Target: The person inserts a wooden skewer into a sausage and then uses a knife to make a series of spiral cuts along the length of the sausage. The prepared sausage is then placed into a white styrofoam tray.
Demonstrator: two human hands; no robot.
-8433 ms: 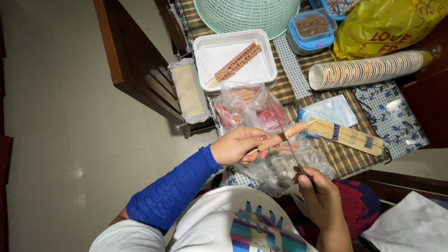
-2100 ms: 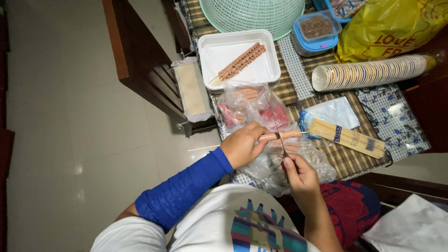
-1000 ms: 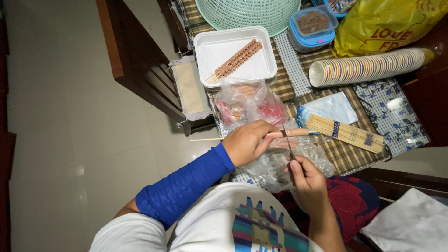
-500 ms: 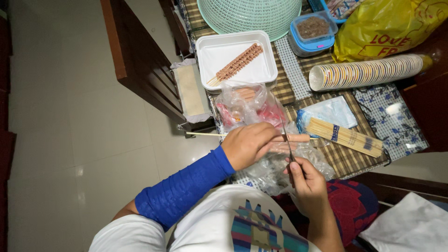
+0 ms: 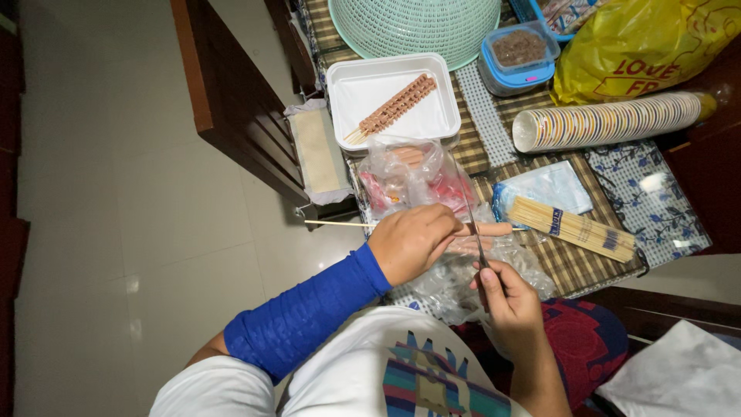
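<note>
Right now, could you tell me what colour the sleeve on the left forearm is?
Bright blue: the sleeve runs from wrist to elbow, plain in the head view.

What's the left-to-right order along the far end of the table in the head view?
Wrapped flat packet → white tray holding a finished skewer → blue-lidded container → stack of paper cups, lying on its side.

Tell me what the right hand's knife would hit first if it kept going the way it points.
Likely the sausage held on a skewer by the left hand; the right hand aims the knife across it. Depth is unclear.
</note>
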